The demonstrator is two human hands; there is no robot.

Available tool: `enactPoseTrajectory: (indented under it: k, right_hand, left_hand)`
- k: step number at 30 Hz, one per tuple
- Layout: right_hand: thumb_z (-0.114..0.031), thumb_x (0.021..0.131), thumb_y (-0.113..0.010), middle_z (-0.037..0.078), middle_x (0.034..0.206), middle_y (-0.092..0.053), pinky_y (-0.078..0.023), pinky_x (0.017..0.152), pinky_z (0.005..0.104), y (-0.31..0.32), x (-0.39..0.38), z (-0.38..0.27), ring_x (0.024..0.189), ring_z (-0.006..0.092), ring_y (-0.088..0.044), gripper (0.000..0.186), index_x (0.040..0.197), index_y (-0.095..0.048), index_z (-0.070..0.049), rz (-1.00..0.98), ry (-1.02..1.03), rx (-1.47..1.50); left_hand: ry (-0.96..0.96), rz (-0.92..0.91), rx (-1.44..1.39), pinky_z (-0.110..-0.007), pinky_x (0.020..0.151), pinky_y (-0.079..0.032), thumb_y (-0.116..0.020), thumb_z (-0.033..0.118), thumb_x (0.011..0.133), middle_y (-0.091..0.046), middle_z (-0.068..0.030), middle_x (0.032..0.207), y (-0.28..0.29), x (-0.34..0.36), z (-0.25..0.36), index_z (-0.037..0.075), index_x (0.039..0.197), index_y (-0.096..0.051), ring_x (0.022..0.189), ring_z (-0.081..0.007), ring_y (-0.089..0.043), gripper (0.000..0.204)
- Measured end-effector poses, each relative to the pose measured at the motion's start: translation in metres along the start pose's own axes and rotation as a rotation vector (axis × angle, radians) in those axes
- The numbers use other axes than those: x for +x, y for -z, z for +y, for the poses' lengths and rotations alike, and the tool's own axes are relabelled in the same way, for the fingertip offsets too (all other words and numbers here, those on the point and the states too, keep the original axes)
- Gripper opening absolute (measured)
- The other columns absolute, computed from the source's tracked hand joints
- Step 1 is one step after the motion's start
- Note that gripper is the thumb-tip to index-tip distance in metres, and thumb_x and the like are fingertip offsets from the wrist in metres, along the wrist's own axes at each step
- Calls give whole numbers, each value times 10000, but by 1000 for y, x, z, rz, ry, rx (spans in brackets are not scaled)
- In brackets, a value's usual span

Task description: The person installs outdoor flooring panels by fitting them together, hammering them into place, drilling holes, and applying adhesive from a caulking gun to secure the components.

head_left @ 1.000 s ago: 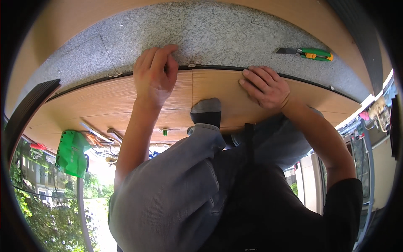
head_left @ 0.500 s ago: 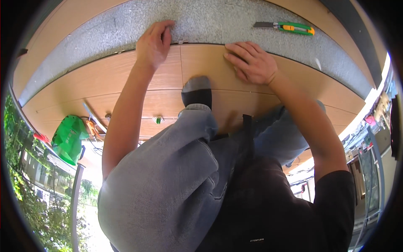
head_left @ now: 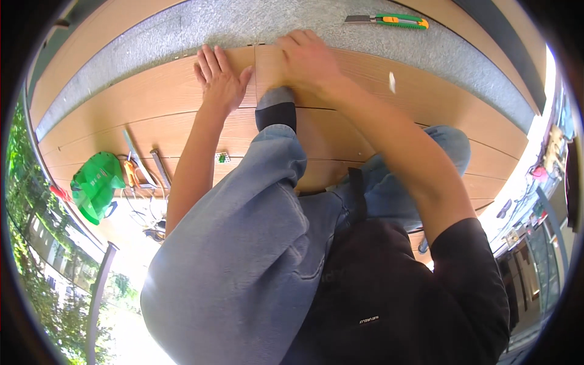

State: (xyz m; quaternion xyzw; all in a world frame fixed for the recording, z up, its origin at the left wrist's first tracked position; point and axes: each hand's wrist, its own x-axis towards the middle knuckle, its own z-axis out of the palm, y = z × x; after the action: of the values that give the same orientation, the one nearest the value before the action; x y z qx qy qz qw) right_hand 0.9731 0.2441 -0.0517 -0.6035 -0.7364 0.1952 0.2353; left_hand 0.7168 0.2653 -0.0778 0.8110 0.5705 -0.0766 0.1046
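Left hand lies palm-down w/ fingers spread wide on the far row of light-brown wood-grain floor planks, just left of the thin straight seam; right hand, blurred, has bent fingers at that row's far edge, just right of the seam, can't tell if it grips anything. Planks run left–right, alongside the grey speckled floor strip on the far side, w/ a green-and-yellow utility knife lying far right on the strip. Foot in grey-and-black sock is on the planks, near side of & btwn both hands.
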Motion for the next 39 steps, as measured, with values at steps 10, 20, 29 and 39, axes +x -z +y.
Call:
enactPoseTrajectory:
  k: [10, 20, 29, 39]
  right_hand:
    - [-483, 818, -810, 218, 1127, -723, -534, 986, 493, -25, 53, -21, 1115, 400, -662, 508, 1036, -777, -25, -432, -310, 31]
    - [-500, 811, -823, 214, 1007, -763, -570, 877, 488, -36, 55, -14, 968, 393, -729, 508, 1028, -803, -41, -354, -403, 4]
    - [-560, 820, -806, 162, 958, -787, -589, 842, 457, -34, 69, -11, 939, 343, -754, 524, 996, -825, -67, -439, -515, 127]
    - [-587, 840, -778, 162, 935, -788, -577, 830, 426, -35, 75, -7, 907, 325, -753, 550, 981, -826, -59, -500, -579, 96]
  left_hand:
    - [34, -226, -53, -656, 1269, 29, -509, 878, 887, 106, -355, 1725, 23, 4, 8, -71, 1669, 12, 1605, -502, 165, 1336]
    - [25, -287, -2, -665, 1259, 37, -403, 930, 877, 150, -372, 1710, 18, 7, 8, -86, 1658, 55, 1588, -528, 188, 1361]
    - [-24, -118, -83, -679, 1262, 14, -435, 883, 912, 80, -361, 1725, 9, 2, 2, -52, 1677, 0, 1606, -510, 143, 1284]
    - [-69, -59, -78, -687, 1245, 28, -427, 875, 928, 62, -371, 1721, -5, 0, -9, -61, 1672, 4, 1597, -537, 134, 1271]
